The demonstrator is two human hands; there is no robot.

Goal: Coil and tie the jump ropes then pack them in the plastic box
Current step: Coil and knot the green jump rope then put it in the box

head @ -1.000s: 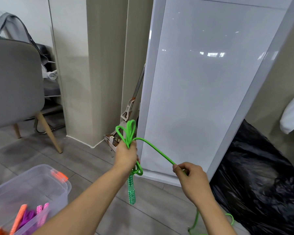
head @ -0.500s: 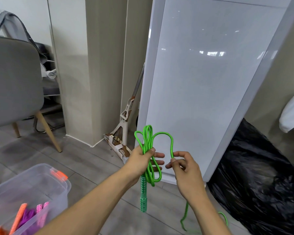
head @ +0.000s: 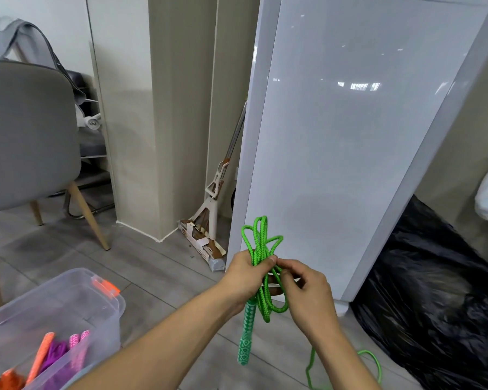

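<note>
Our right hand point(head: 307, 294) now touches our left hand point(head: 244, 277), apart a moment ago — both grip the coiled green jump rope point(head: 261, 250) at 6 o'clock. The plastic box point(head: 104, 311) sits at 8 o'clock.

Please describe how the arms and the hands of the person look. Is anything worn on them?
Nothing is worn on them. The left hand and the right hand have no gloves, and no ring is visible. The left forearm and the right forearm show no sleeve, watch or bracelet in the part that the picture shows.
</note>
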